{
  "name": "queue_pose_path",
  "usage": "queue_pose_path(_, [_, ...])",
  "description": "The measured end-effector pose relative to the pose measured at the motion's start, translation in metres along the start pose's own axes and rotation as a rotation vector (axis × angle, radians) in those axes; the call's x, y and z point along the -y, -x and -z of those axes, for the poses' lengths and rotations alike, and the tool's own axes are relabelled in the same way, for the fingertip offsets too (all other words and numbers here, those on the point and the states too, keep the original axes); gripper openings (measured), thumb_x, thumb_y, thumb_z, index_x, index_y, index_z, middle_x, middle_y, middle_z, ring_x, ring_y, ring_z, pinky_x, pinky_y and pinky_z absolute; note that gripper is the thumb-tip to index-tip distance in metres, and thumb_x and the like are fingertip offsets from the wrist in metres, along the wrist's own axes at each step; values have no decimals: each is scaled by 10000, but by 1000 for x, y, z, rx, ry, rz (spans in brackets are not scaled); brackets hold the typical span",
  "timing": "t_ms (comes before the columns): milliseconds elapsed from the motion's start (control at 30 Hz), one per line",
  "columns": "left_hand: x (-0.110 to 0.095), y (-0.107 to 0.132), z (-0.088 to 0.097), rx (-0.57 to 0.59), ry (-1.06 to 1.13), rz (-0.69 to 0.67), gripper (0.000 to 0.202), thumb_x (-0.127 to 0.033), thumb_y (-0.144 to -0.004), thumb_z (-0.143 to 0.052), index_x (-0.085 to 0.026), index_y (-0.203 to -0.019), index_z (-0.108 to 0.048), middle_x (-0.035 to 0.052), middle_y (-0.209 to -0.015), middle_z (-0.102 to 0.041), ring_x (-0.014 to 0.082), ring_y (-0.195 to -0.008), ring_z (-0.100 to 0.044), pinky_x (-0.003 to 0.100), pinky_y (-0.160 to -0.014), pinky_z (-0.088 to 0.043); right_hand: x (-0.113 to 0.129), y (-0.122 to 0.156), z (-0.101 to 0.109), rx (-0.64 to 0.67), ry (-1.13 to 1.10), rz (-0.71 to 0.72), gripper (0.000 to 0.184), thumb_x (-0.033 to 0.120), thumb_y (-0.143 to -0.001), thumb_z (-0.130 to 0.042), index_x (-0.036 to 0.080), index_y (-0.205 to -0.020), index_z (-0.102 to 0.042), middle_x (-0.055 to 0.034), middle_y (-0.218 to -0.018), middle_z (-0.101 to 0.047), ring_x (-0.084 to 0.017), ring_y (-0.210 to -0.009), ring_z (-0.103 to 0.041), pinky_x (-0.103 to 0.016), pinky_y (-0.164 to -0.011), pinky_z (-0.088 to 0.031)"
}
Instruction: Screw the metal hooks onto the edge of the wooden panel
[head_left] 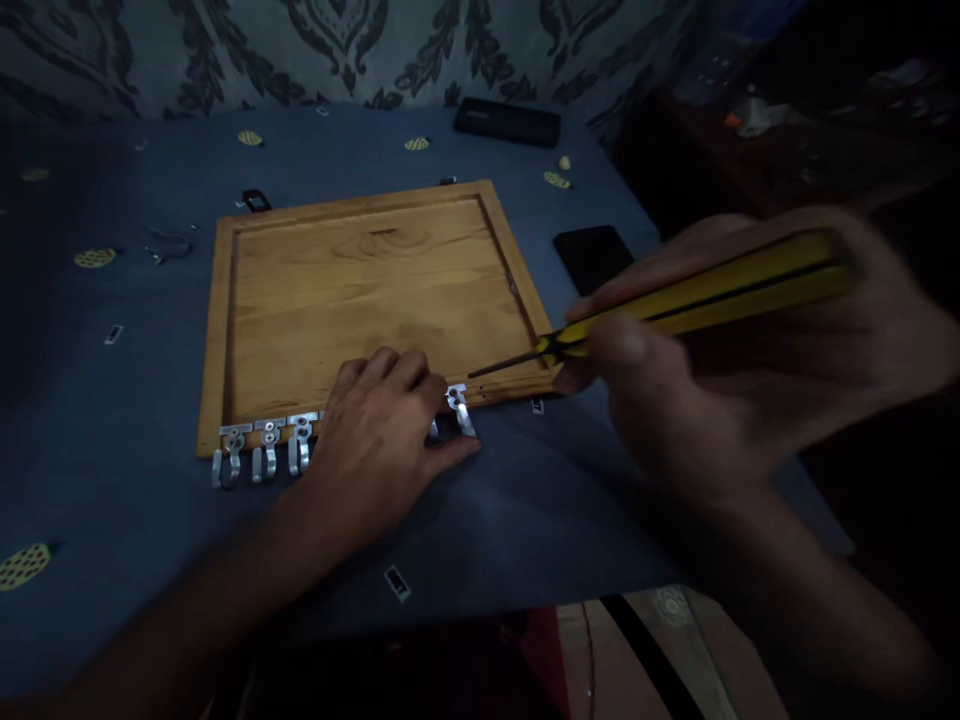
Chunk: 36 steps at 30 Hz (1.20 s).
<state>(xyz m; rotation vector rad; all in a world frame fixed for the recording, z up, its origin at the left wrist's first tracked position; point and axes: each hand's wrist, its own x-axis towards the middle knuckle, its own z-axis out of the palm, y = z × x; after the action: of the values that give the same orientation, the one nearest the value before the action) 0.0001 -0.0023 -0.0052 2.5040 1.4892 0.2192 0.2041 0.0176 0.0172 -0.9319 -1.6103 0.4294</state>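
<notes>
Left hand [386, 425], grip unclear, covers the near edge of a framed wooden panel [360, 300] beside a metal hook [456, 400]; right hand [697, 410] clasps a yellow screwdriver [675, 295] whose slanted tip [472, 375] might slip, scratching wood.

Blue-covered table [525, 530], framed wooden board [367, 290] at centre, black case [507, 122] behind, dark slab [591, 258] — perhaps a phone — alongside

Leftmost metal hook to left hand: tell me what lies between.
Two more metal hooks, along the near edge of the wooden panel, as the head view shows.
</notes>
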Motion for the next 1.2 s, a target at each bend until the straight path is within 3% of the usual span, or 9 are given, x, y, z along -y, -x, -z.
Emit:
queue_pose_path(33, [0,0,0,1,-9,2,367,-486,-845,-762,-174,-1037,-743,78,-1001,-670,326,-1015,-593,476,-847,-475,2,0,-7,10,31,91,180,266,-786,-827,278,-801,-649,-7,-755,-628,-191,-654,-606,-358,-576,-470])
queue_pose_path(167, [0,0,0,9,-24,0,384,-500,-858,-743,-179,-1069,-742,84,-1026,-674,334,-1028,-595,482,-853,-480,5,0,-20,104,78,119,226,260,-791,-828,259,-737,-608,15,-668,-599,-152,-577,-577,-305,-489,-421])
queue_pose_path(700, [0,-1,0,13,4,-11,386,-482,-863,-744,-172,-1093,-736,93,-1121,-678,342,-1062,-595,508,-878,-486,-3,6,-23,131,81,37,233,347,-787,-832,297,-747,-607,20,-666,-628,-190,-584,-607,-354,-472,-465])
queue_pose_path(1200, [0,-1,-1,5,7,6,351,-474,-849,-763,-172,-1027,-744,74,-991,-661,325,-1008,-600,483,-851,-478,-3,5,-23,200,119,89,291,309,-809,-805,277,-700,-538,23,-613,-581,-189,-567,-577,-356,-486,-412])
